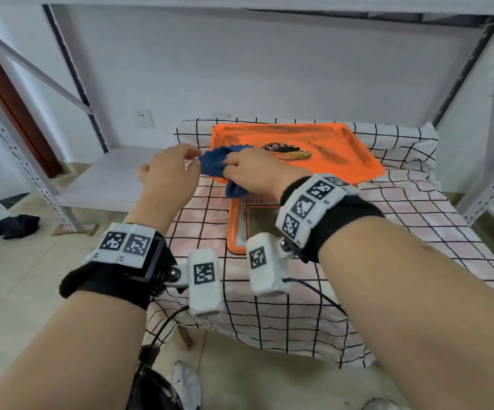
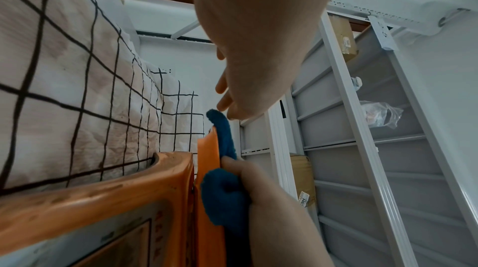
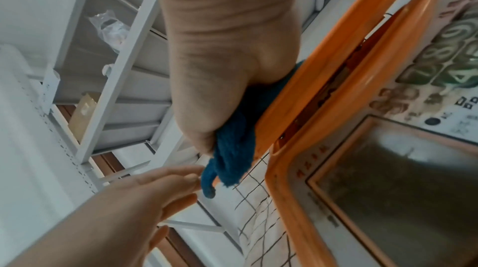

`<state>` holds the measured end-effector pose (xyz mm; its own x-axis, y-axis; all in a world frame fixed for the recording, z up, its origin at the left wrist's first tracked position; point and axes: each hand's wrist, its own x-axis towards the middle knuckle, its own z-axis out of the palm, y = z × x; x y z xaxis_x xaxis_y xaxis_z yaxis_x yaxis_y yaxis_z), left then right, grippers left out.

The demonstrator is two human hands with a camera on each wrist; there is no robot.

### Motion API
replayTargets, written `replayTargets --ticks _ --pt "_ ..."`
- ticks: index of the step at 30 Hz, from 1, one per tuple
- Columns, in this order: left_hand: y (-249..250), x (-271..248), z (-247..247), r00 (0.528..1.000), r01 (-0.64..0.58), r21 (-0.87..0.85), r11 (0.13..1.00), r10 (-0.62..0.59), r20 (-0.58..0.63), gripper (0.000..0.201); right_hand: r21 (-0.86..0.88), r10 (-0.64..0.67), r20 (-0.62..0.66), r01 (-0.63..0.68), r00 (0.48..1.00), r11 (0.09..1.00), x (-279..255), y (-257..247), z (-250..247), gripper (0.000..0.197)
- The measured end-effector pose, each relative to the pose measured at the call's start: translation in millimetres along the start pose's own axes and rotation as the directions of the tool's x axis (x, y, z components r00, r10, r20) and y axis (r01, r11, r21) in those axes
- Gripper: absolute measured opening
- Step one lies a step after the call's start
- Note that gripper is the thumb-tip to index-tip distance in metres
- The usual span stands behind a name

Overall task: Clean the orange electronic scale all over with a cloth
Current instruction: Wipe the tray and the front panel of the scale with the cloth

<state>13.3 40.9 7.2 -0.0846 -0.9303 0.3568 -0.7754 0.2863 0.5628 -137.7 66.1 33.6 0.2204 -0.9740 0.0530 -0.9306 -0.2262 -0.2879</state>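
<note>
**Desk:** What do I see from the head camera?

**Operator:** I see the orange scale (image 1: 299,161) lying on a worktop (image 1: 402,232) draped in a white cloth with a black grid. Its flat weighing tray sits at the far end, streaked with dark smears and printed with an oval picture; the display panel faces me at the near end, partly behind my right wrist.

**Desk:** And the hands?

**Operator:** My right hand (image 1: 254,173) has its fingers curled round a bunched blue cloth (image 1: 214,164) and holds it against the left front corner of the tray. From the right wrist camera I see the cloth (image 3: 232,148) squeezed between palm and the tray's orange rim (image 3: 323,62), one tail hanging free. My left hand (image 1: 169,176) hangs just left of it, fingers loosely spread and holding nothing; the fingertips (image 3: 191,177) are close to the tail, and I cannot tell whether they touch it.

**Desk:** Anything from the left wrist?

**Operator:** I see the cloth (image 2: 222,195) along the tray's edge, the right hand (image 2: 258,181) gripping it, and the left hand (image 2: 248,79) open above.

**Desk:** Surroundings?

**Operator:** Grey metal shelving (image 1: 488,179) on both sides, a wall socket (image 1: 144,118), and a dark garment (image 1: 15,226) on the tiled floor at left.
</note>
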Motion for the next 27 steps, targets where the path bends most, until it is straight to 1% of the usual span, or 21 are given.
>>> replayTargets --ticks 2,4,6,8,9,11,12,14,15,17,19,20,22,24,27 --pt "1 0 0 1.0 0.013 -0.007 1.0 -0.013 0.007 0.029 0.02 -0.032 -0.027 0.032 0.999 0.999 -12 1 -2 0.027" --pt "3 0 1 1.0 0.018 -0.025 1.0 -0.018 0.007 0.028 0.11 -0.048 -0.068 0.056 0.996 0.992 -27 7 -4 0.023" --pt "5 0 3 1.0 0.006 -0.026 1.0 -0.006 0.003 0.027 0.161 -0.04 -0.13 0.061 0.991 0.985 -41 19 -7 0.022" --pt "10 1 6 1.0 -0.016 -0.035 0.999 0.016 0.001 0.027 0.217 0.029 -0.201 0.016 0.979 0.976 -57 40 -12 0.021" --pt "12 1 8 1.0 -0.029 -0.038 0.999 0.03 0.003 0.027 0.264 0.09 -0.223 -0.029 0.971 0.964 -66 55 -15 0.022" --pt "18 -1 10 0.998 -0.057 -0.034 0.998 0.057 0.011 0.029 0.375 0.238 -0.222 -0.142 0.946 0.916 -87 83 -22 0.024" --pt "22 -3 12 0.997 -0.069 -0.031 0.997 0.069 0.016 0.029 0.395 0.289 -0.227 -0.183 0.93 0.9 -98 95 -25 0.023" --pt "28 -7 15 0.996 -0.09 -0.012 0.996 0.09 0.027 0.029 0.356 0.33 -0.254 -0.23 0.909 0.906 -109 107 -30 0.023" --pt "30 -8 16 0.994 -0.101 0.004 0.995 0.101 0.032 0.028 0.307 0.328 -0.264 -0.243 0.907 0.92 -110 106 -31 0.024" --pt "32 -10 18 0.992 -0.119 0.03 0.992 0.118 0.039 0.028 0.199 0.28 -0.256 -0.232 0.925 0.952 -101 94 -31 0.027" --pt "33 -8 19 0.991 -0.132 0.038 0.991 0.131 0.026 0.028 0.151 0.185 -0.216 -0.154 0.959 0.976 -86 69 -23 0.028" --pt "33 -6 19 0.991 -0.137 0.037 0.99 0.137 0.008 0.028 0.115 0.116 -0.217 -0.093 0.969 0.989 -77 55 -16 0.027" --pt "36 -4 19 0.989 -0.14 0.028 0.99 0.141 -0.038 0.027 0.025 0.016 -0.233 -0.01 0.972 1.0 -62 33 -2 0.026" --pt "38 -3 19 0.99 -0.128 0.015 0.992 0.129 -0.059 0.027 0.002 -0.005 -0.241 0.005 0.971 1.0 -54 24 2 0.033" --pt "45 -5 21 0.99 -0.138 -0.002 0.99 0.138 -0.041 0.026 0.063 0.007 -0.214 0.007 0.977 0.998 -61 40 -6 0.031"
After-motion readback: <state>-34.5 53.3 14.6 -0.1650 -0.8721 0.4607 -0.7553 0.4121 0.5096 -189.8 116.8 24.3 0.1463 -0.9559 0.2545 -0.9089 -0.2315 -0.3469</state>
